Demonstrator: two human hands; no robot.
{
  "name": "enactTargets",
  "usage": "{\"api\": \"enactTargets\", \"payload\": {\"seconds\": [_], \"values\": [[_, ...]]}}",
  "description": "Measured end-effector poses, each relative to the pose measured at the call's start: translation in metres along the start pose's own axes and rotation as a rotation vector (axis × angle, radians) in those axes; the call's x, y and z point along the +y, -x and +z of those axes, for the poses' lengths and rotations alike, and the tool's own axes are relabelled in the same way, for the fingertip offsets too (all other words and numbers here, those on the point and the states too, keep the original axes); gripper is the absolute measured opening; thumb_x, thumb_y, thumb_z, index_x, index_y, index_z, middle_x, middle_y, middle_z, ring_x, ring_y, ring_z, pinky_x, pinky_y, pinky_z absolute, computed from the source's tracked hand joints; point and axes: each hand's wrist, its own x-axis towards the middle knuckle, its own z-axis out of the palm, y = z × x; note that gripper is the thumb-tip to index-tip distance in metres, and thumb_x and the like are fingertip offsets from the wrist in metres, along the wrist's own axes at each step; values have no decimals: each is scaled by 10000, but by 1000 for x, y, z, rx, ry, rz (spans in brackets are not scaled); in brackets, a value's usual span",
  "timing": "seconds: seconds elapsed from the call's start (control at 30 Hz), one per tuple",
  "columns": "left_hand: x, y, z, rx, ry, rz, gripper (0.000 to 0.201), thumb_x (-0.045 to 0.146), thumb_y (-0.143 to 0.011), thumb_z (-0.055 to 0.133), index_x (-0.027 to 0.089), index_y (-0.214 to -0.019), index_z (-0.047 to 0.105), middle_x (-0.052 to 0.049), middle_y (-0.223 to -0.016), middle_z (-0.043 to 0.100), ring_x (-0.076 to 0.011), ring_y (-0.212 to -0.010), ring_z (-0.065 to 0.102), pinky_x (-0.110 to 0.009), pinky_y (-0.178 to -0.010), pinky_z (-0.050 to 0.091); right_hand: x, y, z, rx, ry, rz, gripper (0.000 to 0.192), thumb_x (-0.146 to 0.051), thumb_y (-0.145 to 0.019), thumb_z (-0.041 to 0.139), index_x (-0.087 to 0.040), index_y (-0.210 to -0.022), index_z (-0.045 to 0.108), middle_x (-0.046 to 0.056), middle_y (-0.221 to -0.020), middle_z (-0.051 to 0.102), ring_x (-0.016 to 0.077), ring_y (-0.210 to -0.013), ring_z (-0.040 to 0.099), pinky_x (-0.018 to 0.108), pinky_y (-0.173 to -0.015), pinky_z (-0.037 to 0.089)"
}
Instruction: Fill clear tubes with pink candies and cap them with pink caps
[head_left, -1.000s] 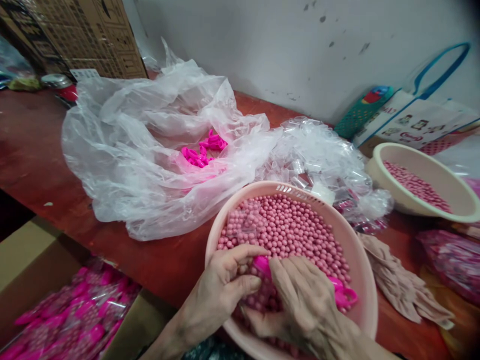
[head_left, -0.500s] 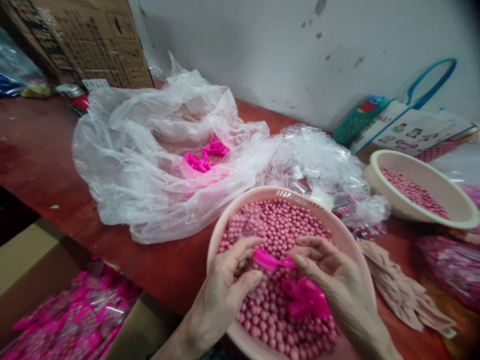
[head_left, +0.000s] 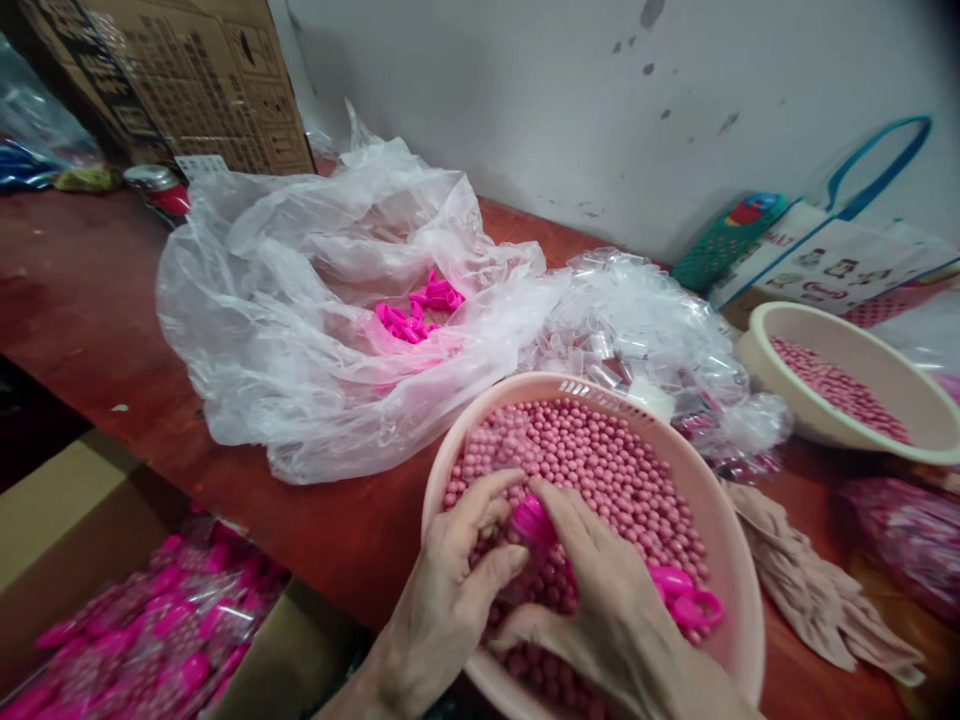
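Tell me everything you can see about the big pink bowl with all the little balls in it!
The pink basin is round, looks like plastic, and has small slots near its far rim. It sits upright at the near edge of the red-brown table, heaped with small pink balls. The left hand and right hand rest in the balls, pinching a bright pink cap. More bright pink pieces lie by the right hand. Crinkly clear plastic touches its far side.

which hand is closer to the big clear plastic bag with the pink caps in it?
Left. The left hand sits at the near-left rim of the pink basin, just below the clear plastic bag. The right hand lies further right over the pink beads.
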Motion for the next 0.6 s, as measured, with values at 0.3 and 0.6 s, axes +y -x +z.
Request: {"api": "enactTargets", "payload": {"seconds": [0.3, 0.6], "values": [[4, 1, -1, -10, 89, 19, 379, 179, -894, 539, 311, -1249, 522, 8, -1282, 573, -166, -1134, 543, -225, -951, 414, 7, 9, 3, -13, 281, -124, 614, -432, -921, 443, -65, -1382, 274, 230, -1226, 545, 333, -1101, 566, 433, -800, 567], [4, 0, -2, -7, 115, 23, 315, 214, -909, 529, 311, -1206, 568, 10, -1186, 634, -184, -1073, 595, -266, -944, 451, -1, -13, -8, 78, -22, -129, 336, -295, -989, 378, -152, -1278, 473, 131, -1054, 662, 216, -951, 656, 296, -768, 574]]}}
